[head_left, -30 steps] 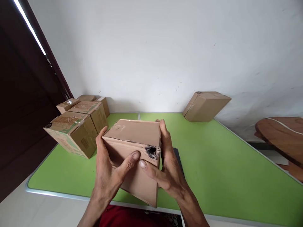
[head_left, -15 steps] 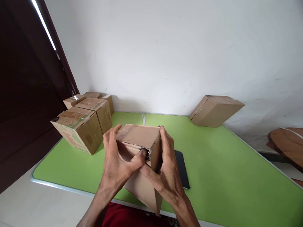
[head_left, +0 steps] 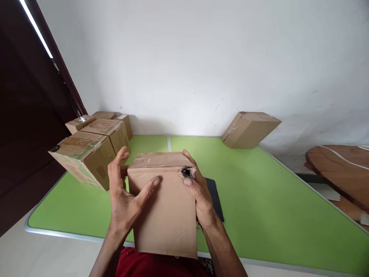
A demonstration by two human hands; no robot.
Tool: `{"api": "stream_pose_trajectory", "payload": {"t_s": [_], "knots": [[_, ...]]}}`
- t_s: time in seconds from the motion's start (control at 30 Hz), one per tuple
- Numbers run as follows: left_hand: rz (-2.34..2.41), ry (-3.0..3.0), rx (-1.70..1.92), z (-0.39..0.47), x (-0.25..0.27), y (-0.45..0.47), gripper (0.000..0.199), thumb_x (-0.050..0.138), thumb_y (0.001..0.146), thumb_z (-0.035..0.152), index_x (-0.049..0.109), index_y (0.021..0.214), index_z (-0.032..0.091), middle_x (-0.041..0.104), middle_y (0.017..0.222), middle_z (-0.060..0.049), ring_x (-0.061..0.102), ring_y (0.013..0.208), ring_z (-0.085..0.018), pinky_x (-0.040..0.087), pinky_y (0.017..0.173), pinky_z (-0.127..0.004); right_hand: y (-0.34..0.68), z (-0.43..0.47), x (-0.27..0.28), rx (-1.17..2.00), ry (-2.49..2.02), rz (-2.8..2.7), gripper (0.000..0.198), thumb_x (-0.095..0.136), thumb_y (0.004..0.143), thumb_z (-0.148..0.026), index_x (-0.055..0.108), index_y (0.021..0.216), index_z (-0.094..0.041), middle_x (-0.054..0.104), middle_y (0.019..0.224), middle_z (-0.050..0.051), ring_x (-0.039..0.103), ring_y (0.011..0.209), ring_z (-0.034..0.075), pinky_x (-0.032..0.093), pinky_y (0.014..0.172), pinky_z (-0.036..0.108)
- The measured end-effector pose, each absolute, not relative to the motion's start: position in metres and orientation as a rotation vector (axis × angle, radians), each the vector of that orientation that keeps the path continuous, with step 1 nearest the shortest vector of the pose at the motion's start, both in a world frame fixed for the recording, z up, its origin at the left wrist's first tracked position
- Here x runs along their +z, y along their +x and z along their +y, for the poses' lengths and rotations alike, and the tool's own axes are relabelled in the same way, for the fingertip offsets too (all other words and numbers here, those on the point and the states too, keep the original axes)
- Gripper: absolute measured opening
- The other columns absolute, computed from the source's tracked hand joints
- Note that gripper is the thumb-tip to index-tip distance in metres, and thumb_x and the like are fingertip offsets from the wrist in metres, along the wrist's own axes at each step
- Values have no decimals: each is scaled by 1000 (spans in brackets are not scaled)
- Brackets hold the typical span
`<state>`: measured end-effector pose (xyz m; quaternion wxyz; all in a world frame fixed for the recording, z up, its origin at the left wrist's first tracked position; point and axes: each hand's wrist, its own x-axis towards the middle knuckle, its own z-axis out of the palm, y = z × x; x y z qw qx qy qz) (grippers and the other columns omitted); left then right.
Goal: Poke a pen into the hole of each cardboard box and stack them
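A brown cardboard box (head_left: 164,215) is tilted up in front of me at the table's near edge, its large plain face toward me. Its upper right corner has a torn hole (head_left: 188,171) with dark, ragged edges. My right hand (head_left: 203,196) grips the box's right side, thumb on the front face just below the hole and fingers partly hidden behind. My left hand (head_left: 125,192) is at the left side with its fingers spread and a finger raised off the box. Its thumb lies across the front face; whether it presses there I cannot tell.
Several taped cardboard boxes (head_left: 95,154) stand at the left of the green table (head_left: 259,207). Another carton (head_left: 250,130) leans by the wall at the back right. A flat dark tablet-like object (head_left: 215,200) lies behind my right hand. A round wooden top (head_left: 340,173) is at far right.
The box has turned so its large face and torn corner now face me. My left thumb has moved left from the hole, and the left fingers have spread off the top edge.
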<state>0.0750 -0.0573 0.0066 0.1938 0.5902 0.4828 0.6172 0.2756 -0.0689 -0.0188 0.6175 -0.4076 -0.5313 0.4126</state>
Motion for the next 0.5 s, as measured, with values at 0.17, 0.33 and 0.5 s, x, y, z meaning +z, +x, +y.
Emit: {"api": "stream_pose_trajectory", "payload": {"t_s": [0.17,0.33,0.5], "knots": [[990,1215,1223,-53,-15,57,115,87,75,71,39,171,31,59,162,-16,63,143,-43,56,115,-57,273,-71,-15,909,-937,-1295,86,75,92,-64,45,169,-41,43,177,2,38,165,36,37,133,58],[991,1165,1233,-50,-29,50,111,88,76,65,42,170,26,69,152,-16,63,145,-42,57,117,-56,267,-69,-10,934,-979,-1316,83,67,97,-67,41,172,-43,47,174,2,35,167,35,33,135,57],[1000,1244,1350,-48,-25,61,112,93,75,58,38,169,32,59,163,-14,64,143,-40,58,115,-53,265,-59,-20,955,-994,-1319,81,59,102,-69,36,175,-41,64,159,6,51,157,33,43,129,57]]}}
